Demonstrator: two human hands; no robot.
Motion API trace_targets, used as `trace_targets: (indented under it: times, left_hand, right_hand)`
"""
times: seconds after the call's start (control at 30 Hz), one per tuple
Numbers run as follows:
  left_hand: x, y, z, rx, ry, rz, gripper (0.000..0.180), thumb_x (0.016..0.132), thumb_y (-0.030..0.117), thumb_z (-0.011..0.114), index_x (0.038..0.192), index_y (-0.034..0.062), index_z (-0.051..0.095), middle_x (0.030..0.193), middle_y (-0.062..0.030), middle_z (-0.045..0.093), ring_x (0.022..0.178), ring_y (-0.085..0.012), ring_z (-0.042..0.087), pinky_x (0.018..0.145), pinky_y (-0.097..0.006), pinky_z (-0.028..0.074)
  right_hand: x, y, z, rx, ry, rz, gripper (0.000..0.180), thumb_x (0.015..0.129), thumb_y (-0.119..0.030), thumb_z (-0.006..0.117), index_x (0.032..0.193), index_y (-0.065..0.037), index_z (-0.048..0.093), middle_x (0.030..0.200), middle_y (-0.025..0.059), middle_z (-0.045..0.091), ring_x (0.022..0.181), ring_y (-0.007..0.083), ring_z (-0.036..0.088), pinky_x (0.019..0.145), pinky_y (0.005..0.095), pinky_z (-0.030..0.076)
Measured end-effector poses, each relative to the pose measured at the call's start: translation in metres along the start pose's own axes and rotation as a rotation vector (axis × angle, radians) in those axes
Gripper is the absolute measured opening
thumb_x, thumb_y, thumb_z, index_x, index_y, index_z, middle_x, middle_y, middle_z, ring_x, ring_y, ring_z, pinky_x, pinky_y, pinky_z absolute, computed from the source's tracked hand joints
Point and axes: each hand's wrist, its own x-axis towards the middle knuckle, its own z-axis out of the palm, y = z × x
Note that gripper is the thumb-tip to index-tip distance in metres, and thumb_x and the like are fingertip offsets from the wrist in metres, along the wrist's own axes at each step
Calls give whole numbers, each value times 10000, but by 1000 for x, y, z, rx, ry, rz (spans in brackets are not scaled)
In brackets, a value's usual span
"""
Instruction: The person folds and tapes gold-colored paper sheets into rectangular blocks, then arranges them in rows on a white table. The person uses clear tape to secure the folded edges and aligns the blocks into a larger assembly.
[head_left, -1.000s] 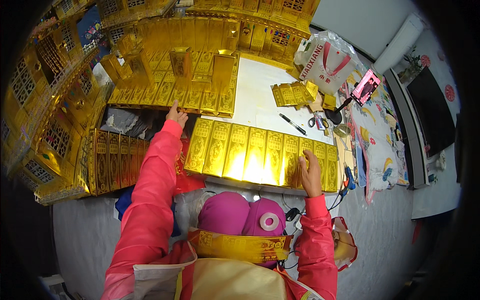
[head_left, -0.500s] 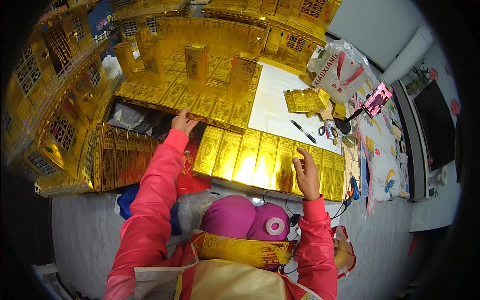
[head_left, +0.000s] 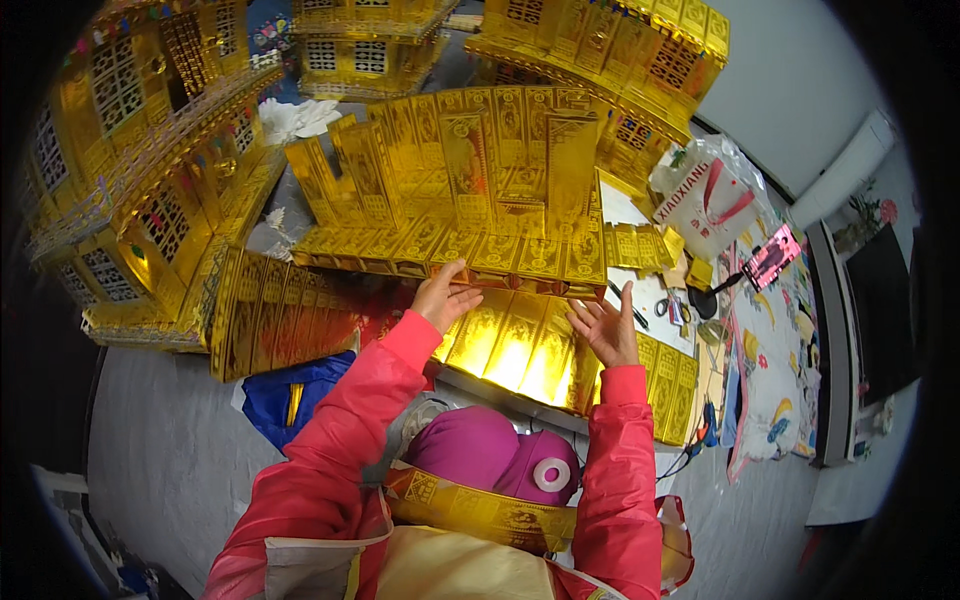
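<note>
- Gold panel model (head_left: 468, 190): behind the flat gold row (head_left: 515, 350) along the near edge of the tabletop (head_left: 618, 207), its front rim overlapping that row in view.
- Weight and stiffness: probably light for its bulk; it looks like thin foil-faced card, stiff along the folded base but likely to flex at the joins.
- Surface: shiny, so perhaps slippery (the glare hides some creases).
- Weak points: the upright panels (head_left: 570, 185) look easy to bend or tear, and make poor handles.
- Best hold: low on the base, hands well apart near the front corners, fingers supporting from beneath.
- Left hand (head_left: 440, 297): fingertips at the front rim, fingers partly spread; I cannot tell whether they pinch it.
- Right hand (head_left: 607, 328): wide, fingers spread, just below the front right corner; contact is unclear.
</note>
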Motion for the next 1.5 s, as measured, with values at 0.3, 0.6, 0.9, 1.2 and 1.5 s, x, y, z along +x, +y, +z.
trace_targets:
  times: [0.3, 0.6, 0.9, 1.2, 1.5]
  left_hand:
    - [7, -18, -22, -223, 5, -83, 543, 847, 241, 739, 1215, -2, 422, 1248, -245, 443, 1164, -363, 518, 1037, -487, 472]
    - [11, -35, -30, -294, -61, -88, 489, 888, 227, 700, 1225, 20, 413, 1217, -217, 453, 1179, -365, 499, 1025, -502, 482]
    - [5, -35, -29, -468, 60, 32, 422, 856, 236, 754, 1170, 111, 501, 1145, -68, 511, 1070, -224, 536, 1000, -368, 441]
    - [-37, -38, 11, -399, -96, 46, 300, 892, 212, 711, 1110, 98, 539, 1108, -78, 561, 1024, -212, 572, 951, -373, 500]
    - [-116, -23, 92, -252, -363, 238, 231, 912, 186, 690, 1095, 108, 573, 1067, -14, 617, 956, -134, 607, 850, -327, 517]
  right_hand:
    - [-6, -32, 54, -286, -70, -111, 976, 826, -695, 598, 1420, 24, 311, 1293, 202, 503, 1170, 340, 546, 931, 498, 525]
    - [19, -31, 80, -198, -145, 86, 170, 868, -136, 661, 988, -20, 629, 952, 124, 679, 839, 255, 674, 796, 436, 577]
    - [-23, -22, 82, -180, -174, -85, 186, 859, -126, 655, 1013, -46, 590, 961, 86, 659, 855, 225, 656, 804, 410, 558]
    - [-98, -41, 57, -106, -189, -236, 445, 882, -136, 599, 1298, -12, 504, 1159, 113, 627, 1007, 236, 633, 885, 384, 522]
    - [-201, -69, 29, -27, -165, -479, 412, 872, -169, 611, 1252, -24, 538, 1152, 97, 636, 1052, 242, 622, 846, 443, 523]
